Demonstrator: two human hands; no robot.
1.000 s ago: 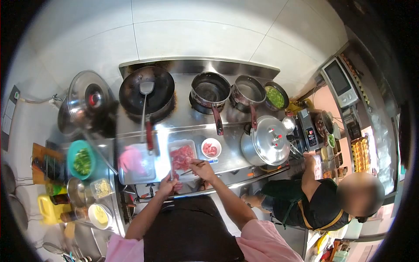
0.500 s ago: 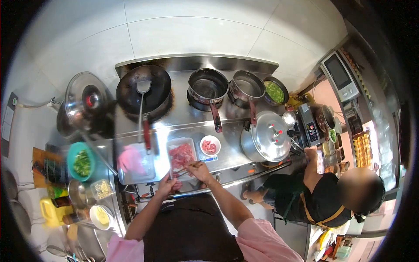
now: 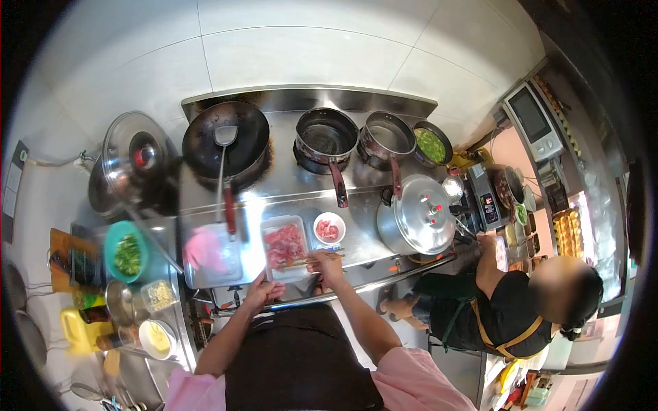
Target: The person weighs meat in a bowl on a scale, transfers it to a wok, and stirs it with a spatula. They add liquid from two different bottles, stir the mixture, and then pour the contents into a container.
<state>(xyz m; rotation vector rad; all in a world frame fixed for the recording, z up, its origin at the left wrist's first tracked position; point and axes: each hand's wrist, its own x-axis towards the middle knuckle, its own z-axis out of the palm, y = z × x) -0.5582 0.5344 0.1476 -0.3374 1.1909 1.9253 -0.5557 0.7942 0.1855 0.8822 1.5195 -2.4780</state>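
Chopsticks [image 3: 297, 262] are gripped in my right hand [image 3: 326, 268], which is closed round them at the near right side of a clear plastic tray [image 3: 271, 225]. Their tips reach into the raw sliced meat [image 3: 285, 244] that lies in the tray. My left hand [image 3: 263, 293] is at the tray's near left corner with its fingers stretched out and nothing in them. Just right of the tray, a small white bowl [image 3: 342, 239] with some meat slices stands on a scale, partly covered by my right hand and the bowl.
A pink glove or cloth [image 3: 204, 249] lies on another plastic container [image 3: 229, 264]. Behind are a wok [image 3: 199, 154] with a spatula, two handled pots [image 3: 327, 133] and a lidded pressure cooker [image 3: 418, 216]. A co-worker [image 3: 507, 308] stands at the right. A metal rail [image 3: 377, 279] runs along the front.
My right hand has shifted slightly right and up, and the chopsticks now lie flatter across the meat. My left hand has dropped a little away from them, with its fingers straighter.
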